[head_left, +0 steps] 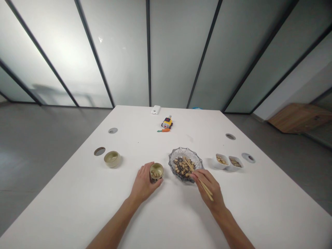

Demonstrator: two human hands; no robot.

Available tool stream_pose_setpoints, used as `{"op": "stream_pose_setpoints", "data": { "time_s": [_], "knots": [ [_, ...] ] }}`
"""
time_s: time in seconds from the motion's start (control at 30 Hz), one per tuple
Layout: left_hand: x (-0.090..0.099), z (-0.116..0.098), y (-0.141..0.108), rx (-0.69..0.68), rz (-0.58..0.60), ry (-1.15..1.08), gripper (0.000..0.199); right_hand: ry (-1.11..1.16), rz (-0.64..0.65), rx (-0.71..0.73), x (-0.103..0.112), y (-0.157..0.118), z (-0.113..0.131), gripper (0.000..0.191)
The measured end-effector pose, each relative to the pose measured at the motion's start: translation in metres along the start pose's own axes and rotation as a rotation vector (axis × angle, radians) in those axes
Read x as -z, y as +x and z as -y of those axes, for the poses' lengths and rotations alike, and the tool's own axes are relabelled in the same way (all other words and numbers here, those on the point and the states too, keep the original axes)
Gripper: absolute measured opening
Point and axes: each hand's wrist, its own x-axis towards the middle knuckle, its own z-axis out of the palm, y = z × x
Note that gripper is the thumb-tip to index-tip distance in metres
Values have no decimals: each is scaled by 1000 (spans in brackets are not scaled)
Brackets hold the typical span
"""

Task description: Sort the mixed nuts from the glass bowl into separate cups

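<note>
My left hand (144, 181) is wrapped around a small greenish cup (157, 166), tilted so that its inside shows, with a few pale nuts or beans in it. Between the fingers of my right hand (210, 188) is a pair of wooden chopsticks (206, 188). Their tips reach into a scalloped clear glass bowl (172, 155). Inside the bowl lies a mix of pale nuts or beans (183, 168) and small dark ones. Whether the chopstick tips pinch a piece is too small to tell.
A second greenish cup (112, 159) stands at the left. Two white dishes (222, 166) with pale and brownish pieces sit at the right. Farther back are a yellow toy vehicle (167, 122), an orange-handled toy screwdriver (165, 130) and a white box-shaped device (155, 110). Round holes (100, 151) pierce the white table (160, 221).
</note>
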Motion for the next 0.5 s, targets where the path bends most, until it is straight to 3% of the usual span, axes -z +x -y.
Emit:
{"op": "stream_pose_setpoints", "data": {
  "time_s": [0.27, 0.5],
  "knots": [
    [0, 1, 0, -2, -4, 9, 61, -40, -36, 67, 3, 3, 3, 17],
    [-1, 2, 0, 5, -6, 13, 62, -53, -169, 99, 7, 11, 17, 17]
  ]
}}
